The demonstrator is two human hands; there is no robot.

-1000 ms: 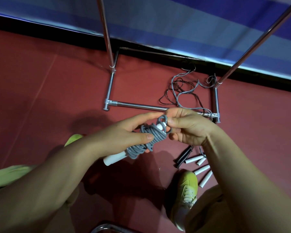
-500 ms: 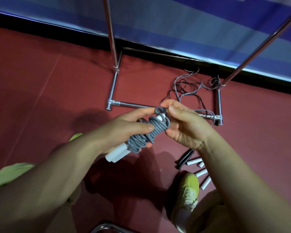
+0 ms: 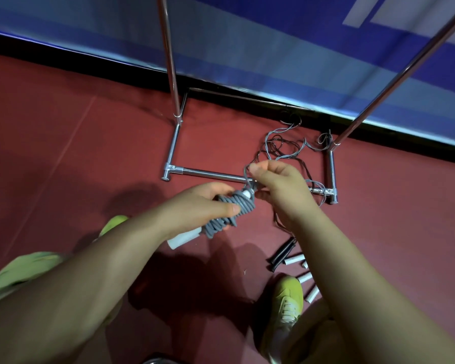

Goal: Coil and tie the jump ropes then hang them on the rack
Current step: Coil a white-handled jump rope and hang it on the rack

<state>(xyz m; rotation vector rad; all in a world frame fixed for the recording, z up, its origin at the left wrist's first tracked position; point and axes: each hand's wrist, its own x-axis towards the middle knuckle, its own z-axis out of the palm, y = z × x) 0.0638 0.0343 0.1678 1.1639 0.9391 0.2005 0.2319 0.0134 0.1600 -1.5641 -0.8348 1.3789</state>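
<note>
Because the grey jump rope (image 3: 227,211) is already wound tight around its white handles (image 3: 183,238), it now handles as one compact, light bundle, soft on the outside and stiff only along the handle core. The left hand (image 3: 195,206) is clamped round the middle of that bundle, thumb across the coils, holding it in the air above the red floor (image 3: 63,153), in front of the near base bar of the rack (image 3: 210,174). The right hand (image 3: 279,185) is pinched on the free tail of cord just beside the top of the bundle, drawing it upward (a tying pull, by my reading). The cord looks rubbery and springy, so the wraps would likely loosen if the left grip slackened before the knot is snug; the safe hold is on the coils over the handles, not the bare handle end, which looks smooth and could slide out.

Loose thin ropes (image 3: 281,145) lie tangled on the floor inside the rack's base, near its right corner, some strands trailing over the base bar towards the right hand. Their black handles (image 3: 283,254) and spare white handles (image 3: 305,278) lie by the person's right shoe (image 3: 286,303). The rack's two uprights (image 3: 172,74) rise at the far corners of the base; between them there is room to lift the bundle, though the hanging bar is out of view.
</note>
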